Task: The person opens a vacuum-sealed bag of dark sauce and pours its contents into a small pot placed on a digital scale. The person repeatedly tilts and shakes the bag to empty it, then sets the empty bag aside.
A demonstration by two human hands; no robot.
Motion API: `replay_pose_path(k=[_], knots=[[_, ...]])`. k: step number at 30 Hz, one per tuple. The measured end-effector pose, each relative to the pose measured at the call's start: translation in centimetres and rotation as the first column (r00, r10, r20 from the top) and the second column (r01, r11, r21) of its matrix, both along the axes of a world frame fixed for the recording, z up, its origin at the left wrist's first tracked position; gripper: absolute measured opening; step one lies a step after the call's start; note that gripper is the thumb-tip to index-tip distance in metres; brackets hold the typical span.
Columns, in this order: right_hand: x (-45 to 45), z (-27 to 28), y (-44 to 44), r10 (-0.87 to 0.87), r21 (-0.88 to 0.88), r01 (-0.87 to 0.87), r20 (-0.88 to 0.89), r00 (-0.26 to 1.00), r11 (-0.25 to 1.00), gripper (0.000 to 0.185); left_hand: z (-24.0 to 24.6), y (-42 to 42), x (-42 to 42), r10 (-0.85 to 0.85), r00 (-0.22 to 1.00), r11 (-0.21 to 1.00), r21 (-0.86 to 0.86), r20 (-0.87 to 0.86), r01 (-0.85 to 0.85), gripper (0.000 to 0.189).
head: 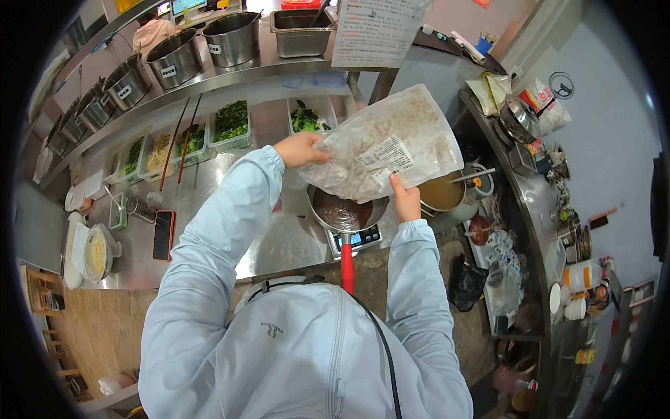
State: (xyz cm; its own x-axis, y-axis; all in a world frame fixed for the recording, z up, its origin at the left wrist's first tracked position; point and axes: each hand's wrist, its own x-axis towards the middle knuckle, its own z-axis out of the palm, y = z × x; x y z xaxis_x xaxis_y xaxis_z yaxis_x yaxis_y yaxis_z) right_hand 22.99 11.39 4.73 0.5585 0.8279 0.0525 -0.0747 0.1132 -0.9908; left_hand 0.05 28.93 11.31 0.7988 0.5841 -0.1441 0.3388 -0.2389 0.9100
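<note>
A large translucent plastic pouch [387, 141] with printed labels is held up between both my hands, tilted over a pan. My left hand [299, 153] grips its left edge, and my right hand [405, 201] pinches the lower right edge. Residue clings to the inside of the pouch. Below it, a metal saucepan [343, 209] holds dark brown liquid, and its red handle [346, 264] points toward me. The pan sits on a digital kitchen scale [361, 240] with a lit display. The pouch hides the pan's far rim.
Clear tubs of chopped greens [230, 123] and bean sprouts [157, 152] line the steel counter, with long chopsticks [180, 141] across them. A phone [164, 235] lies at left. A pot of brownish liquid [442, 194] stands at right. Steel pots [230, 42] fill the shelf above; a person [152, 31] is beyond.
</note>
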Motion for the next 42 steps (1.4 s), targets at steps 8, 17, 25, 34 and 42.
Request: replay_pose_path(k=[8, 17, 25, 34, 42], knots=[[0.9, -2.1, 0.4, 0.234, 0.157, -0.186, -0.39, 0.891, 0.97, 0.045, 1.5, -0.6, 0.4, -0.056, 0.983, 0.924, 0.363, -0.173, 0.116, 0.033], [0.2, -1.8, 2.4, 0.155, 0.218, -0.086, -0.325, 0.933, 0.972, 0.051, 1.6, -2.5, 0.4, 0.168, 0.983, 0.909, 0.399, -0.079, -0.124, 0.025], [-2.0, -0.2, 1.2, 0.173, 0.236, -0.103, -0.299, 0.939, 0.966, 0.052, 0.8, -3.3, -0.4, 0.301, 0.952, 0.886, 0.356, 0.047, -0.298, 0.023], [5.2, 7.9, -5.6, 0.003, 0.239, -0.044, 0.167, 0.986, 0.97, 0.062, 3.8, -3.3, 0.8, 0.113, 0.993, 0.806, 0.58, 0.041, -0.116, 0.03], [7.2, 14.5, -6.2, 0.08, -0.044, -0.068, 0.46, 0.884, 0.997, 0.046, 5.5, -3.5, 5.2, -0.032, 0.999, 0.724, 0.69, 0.043, -0.006, 0.025]])
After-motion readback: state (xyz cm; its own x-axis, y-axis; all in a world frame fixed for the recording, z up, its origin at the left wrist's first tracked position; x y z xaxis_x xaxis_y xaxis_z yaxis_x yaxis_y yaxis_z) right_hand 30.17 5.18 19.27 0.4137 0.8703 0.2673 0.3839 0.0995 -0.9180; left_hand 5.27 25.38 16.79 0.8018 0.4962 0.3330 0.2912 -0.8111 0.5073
